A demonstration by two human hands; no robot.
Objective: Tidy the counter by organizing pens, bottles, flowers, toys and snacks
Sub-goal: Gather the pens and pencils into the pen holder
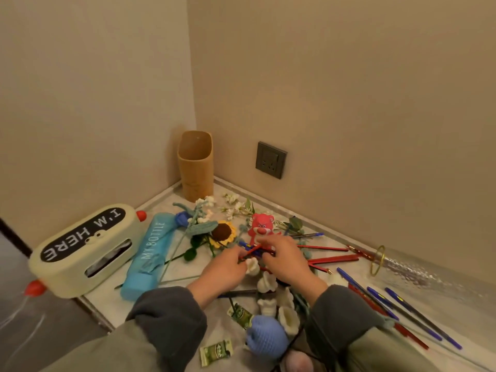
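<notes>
Both hands meet over the middle of the counter. My left hand point(225, 267) pinches a red pen point(249, 251) by one end. My right hand point(285, 257) curls its fingers round a small bunch of red and blue pens point(256, 252) just in front of the pink bear toy point(261, 228). More red pens point(332, 259) and blue pens point(397, 308) lie scattered to the right. Crochet flowers surround the hands: a sunflower point(222, 233), white blooms point(267, 283) and a blue bloom point(264, 338). A blue bottle point(150, 257) lies flat on the left. Two green snack packets point(216, 351) lie near my sleeves.
An empty tan holder point(195, 165) stands in the far corner. A cream tissue box point(80, 251) sits at the counter's left edge. A clear glass vase with a gold rim point(378, 260) lies on its side along the right wall, below a wall socket point(271, 160).
</notes>
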